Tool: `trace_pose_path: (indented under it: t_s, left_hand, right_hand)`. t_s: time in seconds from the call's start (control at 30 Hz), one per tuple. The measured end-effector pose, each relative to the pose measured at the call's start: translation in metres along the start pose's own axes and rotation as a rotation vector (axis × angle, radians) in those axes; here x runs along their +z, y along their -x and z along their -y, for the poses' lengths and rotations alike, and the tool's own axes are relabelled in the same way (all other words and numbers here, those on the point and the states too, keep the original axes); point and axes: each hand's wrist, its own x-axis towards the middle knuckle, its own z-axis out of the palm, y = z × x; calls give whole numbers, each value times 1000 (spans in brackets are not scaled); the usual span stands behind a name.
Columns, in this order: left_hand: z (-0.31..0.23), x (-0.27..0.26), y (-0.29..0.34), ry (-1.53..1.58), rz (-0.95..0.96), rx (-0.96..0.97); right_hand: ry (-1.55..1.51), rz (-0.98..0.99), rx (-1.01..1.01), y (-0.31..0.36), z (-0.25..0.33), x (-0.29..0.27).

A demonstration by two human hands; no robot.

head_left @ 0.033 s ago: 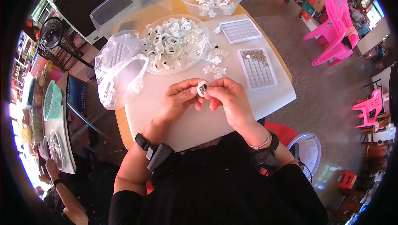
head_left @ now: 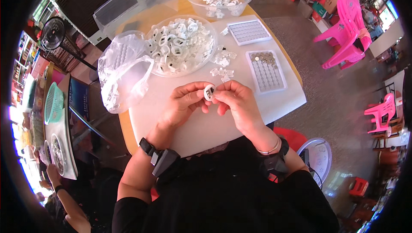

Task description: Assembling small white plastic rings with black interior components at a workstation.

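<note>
The small part is white and black, the chairs bright pink, the basket pale green.

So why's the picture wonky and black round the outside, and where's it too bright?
Head view: the fisheye lens makes the standing fan and nearer pink plastic chair lean, leaving black corners; head view: glare whitens the left rim and shines on the floor; head view: the round white plastic piece being held is small, its details unclear.

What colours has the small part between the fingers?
The small part is white and black, clearest in the head view.
</note>
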Motion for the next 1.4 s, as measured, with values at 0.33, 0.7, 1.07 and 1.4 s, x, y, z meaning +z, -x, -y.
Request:
trace_pose_path:
  t_s: [0.33,0.7,1.07,1.4]
  left_hand:
    - [-5,-1,-5,126,-112,90]
    - [-3,-4,-5,119,-53,1]
    - [-1,-1,-3,83,-17,-36]
    - [3,-11,-5,119,-14,7]
  right_hand:
    - [1348,-300,-857,-51,6,-47]
    - [1644,21,-846,-59,11,-53]
    - [922,-3,-684,7,21,-15]
    - [72,-35,-68,19,3,-19]
